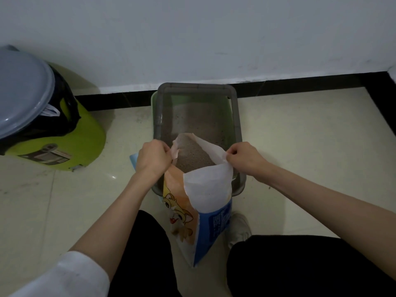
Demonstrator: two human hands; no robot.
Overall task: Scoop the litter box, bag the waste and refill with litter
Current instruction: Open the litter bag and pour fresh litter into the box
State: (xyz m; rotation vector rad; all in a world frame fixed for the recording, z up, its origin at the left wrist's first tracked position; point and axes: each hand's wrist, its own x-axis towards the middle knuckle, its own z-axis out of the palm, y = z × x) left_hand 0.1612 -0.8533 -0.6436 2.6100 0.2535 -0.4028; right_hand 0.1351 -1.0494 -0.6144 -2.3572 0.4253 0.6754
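Pale tiled floor [300,146], white wall behind with a black skirting strip, and right against it sits the litter box [234,116], green tub with a grey rim, a layer of grey litter already spread inside. Off to the far left, a lime-green bin [85,133] with a grey lid and a black liner. Now the person is crouched over the litter bag [205,189], orange and blue with a cartoon cat, propped upright against the box's near edge. The left hand [153,157] is curled tight, pinching the left flap of the torn mouth; the right hand [243,156] pinches the right flap, fingers curled too. Between them the mouth gapes, litter visible inside. The key thing here: the bag's mouth points away, toward the far side, over the box's near rim, so tipping forward should send litter straight in. Both hands sit level, equally near. Looks like the refill stage.
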